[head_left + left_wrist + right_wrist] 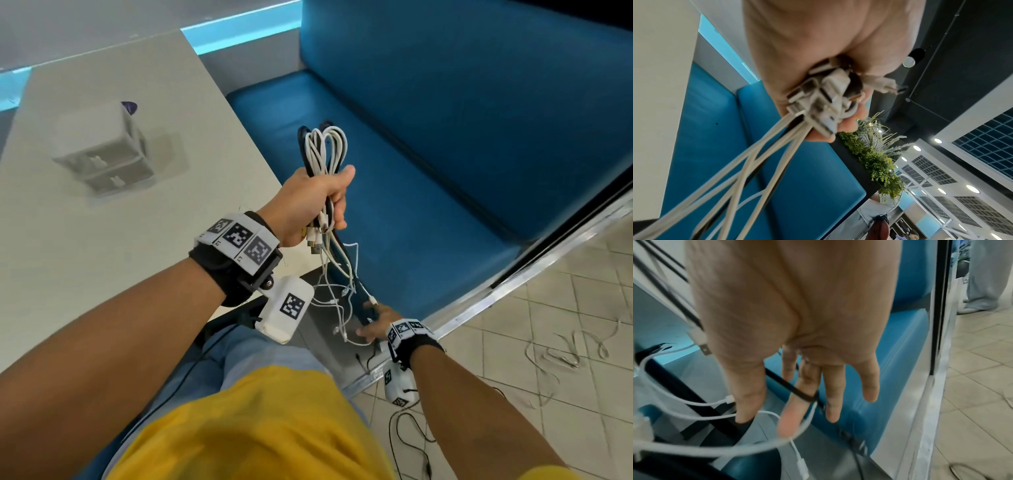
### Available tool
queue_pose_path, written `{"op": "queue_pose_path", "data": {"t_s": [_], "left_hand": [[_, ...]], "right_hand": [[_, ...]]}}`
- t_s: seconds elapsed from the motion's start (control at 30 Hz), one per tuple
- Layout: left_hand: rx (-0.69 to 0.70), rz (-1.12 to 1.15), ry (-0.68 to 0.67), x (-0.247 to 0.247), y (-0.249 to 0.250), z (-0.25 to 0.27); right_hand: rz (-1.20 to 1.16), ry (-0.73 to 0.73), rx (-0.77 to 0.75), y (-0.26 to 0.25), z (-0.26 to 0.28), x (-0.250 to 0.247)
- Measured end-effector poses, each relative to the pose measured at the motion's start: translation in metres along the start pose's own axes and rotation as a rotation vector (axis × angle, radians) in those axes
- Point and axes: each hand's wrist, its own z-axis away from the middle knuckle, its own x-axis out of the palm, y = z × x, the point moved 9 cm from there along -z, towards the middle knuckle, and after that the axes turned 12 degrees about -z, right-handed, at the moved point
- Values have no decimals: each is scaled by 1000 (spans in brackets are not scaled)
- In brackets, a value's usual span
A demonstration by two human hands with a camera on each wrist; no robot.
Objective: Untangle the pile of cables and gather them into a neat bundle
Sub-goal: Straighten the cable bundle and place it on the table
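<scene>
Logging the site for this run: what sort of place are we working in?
Probably a café or canteen-style public seating area: a blue padded booth bench beside a pale table, tiled floor, a planter of greenery behind the seat back, and recessed ceiling lights.

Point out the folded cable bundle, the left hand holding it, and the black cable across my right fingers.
cable bundle (pixel 325 144), head view, white loops on top.
left hand (pixel 308 205), head view, back of hand.
black cable (pixel 799 393), right wrist view, across a finger.

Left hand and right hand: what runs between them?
In the head view, loose white and black cable ends dangle from the left hand down to the open right hand.
</scene>
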Motion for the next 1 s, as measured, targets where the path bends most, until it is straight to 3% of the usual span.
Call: {"op": "queue_pose_path", "data": {"t_s": [0.17,0.27,0.37,0.53,0.73,0.83,0.87,0.93,1.0], "left_hand": [[17,-44,-39,-2,1,5],[17,-53,-9,-15,3,7],[14,-19,22,-31,6,9],[4,11,-11,-24,6,15],[43,-74,3,-15,4,10],[41,-36,19,-16,5,7],[39,-40,13,-11,4,5],[28,-33,4,-1,0,3],[23,16,11,6,-5,-1]], "right_hand": [[-20,-82,78,5,-1,10],[37,-30,52,8,-6,2],[-150,51,8,12,-4,-5],[-285,-2,159,46,-12,7],[363,-102,96,28,-9,-7],[640,-12,-61,-20,-2,-34],[559,81,-179,-49,10,-47],[-75,151,-440,-102,43,-69],[-538,-78,-628,-158,91,-65]]}}
